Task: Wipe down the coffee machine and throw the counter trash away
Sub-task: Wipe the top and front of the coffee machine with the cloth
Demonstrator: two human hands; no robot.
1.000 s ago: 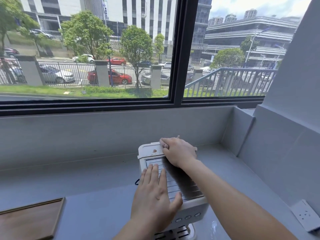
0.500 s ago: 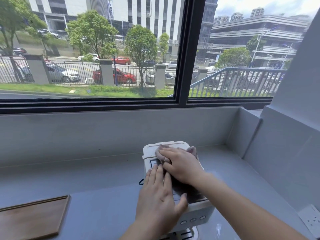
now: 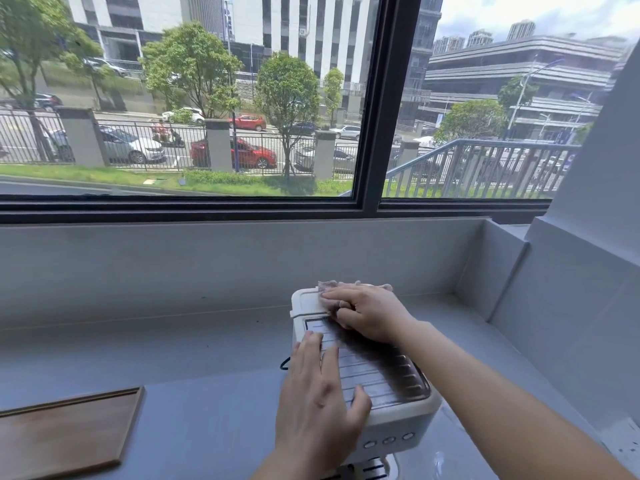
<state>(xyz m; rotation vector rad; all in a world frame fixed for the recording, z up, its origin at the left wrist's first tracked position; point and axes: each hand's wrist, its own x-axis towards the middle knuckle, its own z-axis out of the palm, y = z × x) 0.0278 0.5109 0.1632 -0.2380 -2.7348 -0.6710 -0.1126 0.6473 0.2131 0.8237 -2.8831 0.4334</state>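
Note:
A white coffee machine (image 3: 377,386) stands on the grey counter (image 3: 214,417), seen from above, with a ribbed metal top plate and round buttons on its front edge. My left hand (image 3: 318,400) lies flat on the near left of its top, fingers spread, holding nothing. My right hand (image 3: 367,315) presses a pale pink cloth (image 3: 349,285) onto the white lid at the far end of the machine. Most of the cloth is hidden under the palm; only its edge shows beyond the fingers.
A wooden board (image 3: 65,434) lies at the counter's near left. A grey backsplash ledge (image 3: 207,258) runs under the window. A grey wall (image 3: 571,306) closes the right side, with a white wall socket (image 3: 623,441) low on it. A dark cord loop (image 3: 284,364) sits by the machine's left side.
My right hand with the cloth slid toward me along the top, then back out to the far lid. The brown spots on the lid are gone. My left hand stayed flat on the machine.

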